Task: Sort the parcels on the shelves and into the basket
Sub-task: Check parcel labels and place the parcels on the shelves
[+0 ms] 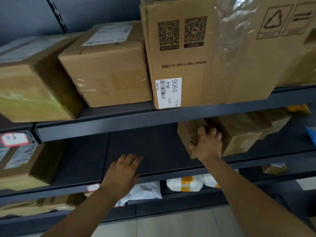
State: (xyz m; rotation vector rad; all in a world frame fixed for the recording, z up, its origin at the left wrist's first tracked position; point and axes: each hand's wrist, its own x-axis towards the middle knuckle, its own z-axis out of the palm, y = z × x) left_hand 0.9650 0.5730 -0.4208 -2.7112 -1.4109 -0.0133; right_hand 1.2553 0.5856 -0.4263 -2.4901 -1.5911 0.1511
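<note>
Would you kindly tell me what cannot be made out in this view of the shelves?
Small brown cardboard box, head view: the gripping right hand covers its front; the dark metal shelf above hides its top.
Tall brown cardboard box labelled 0906: top cut off by the frame edge.
White shipping label on the neighbouring smaller box: blurred, unreadable.
White plastic parcel below: partly behind the left hand.

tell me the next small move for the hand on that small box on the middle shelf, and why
Probably slide the small cardboard box leftward along the middle shelf. The right hand grips its near corner, it sits crowded against a taped box, and the open left hand is over the bare stretch, seemingly ready to steady it.
</note>
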